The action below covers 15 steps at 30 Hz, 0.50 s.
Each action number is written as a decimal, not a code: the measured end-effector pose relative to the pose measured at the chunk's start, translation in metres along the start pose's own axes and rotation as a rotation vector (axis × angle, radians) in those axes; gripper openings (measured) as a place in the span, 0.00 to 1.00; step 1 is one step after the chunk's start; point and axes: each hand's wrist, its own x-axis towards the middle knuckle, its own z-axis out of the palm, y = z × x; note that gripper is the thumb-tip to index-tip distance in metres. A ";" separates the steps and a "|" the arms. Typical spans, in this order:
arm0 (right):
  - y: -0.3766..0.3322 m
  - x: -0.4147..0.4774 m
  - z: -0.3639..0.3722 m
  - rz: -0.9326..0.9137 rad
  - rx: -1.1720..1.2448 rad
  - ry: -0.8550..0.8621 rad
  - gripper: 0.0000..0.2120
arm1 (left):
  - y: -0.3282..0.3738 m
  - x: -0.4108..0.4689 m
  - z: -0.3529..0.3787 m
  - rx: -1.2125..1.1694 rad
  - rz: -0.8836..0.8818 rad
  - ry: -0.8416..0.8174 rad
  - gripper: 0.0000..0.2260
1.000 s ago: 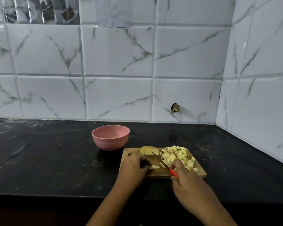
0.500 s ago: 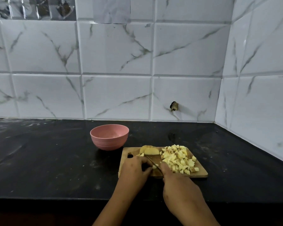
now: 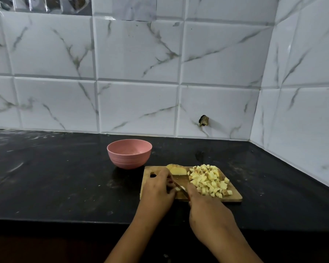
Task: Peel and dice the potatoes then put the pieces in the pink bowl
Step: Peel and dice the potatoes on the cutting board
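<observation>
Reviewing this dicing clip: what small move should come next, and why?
Probably press the small kitchen knife in the right hand down through the pale potato piece that the left hand pins on the wooden cutting board. The blade lies against it, the pile of diced potato sits aside, and the round pink bowl looks empty.

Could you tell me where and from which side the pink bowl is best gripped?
Likely the left rim of the pink bowl, pinched from above: it stands upright with its mouth open, and the cutting board sits close at its front right.
</observation>
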 end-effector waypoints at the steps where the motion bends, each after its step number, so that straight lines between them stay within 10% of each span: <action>1: 0.001 0.001 0.000 0.003 0.002 0.021 0.21 | -0.001 0.000 0.000 -0.009 -0.004 0.002 0.11; 15: -0.004 -0.005 0.002 -0.010 -0.030 -0.033 0.25 | -0.005 0.002 0.001 -0.082 -0.027 0.048 0.11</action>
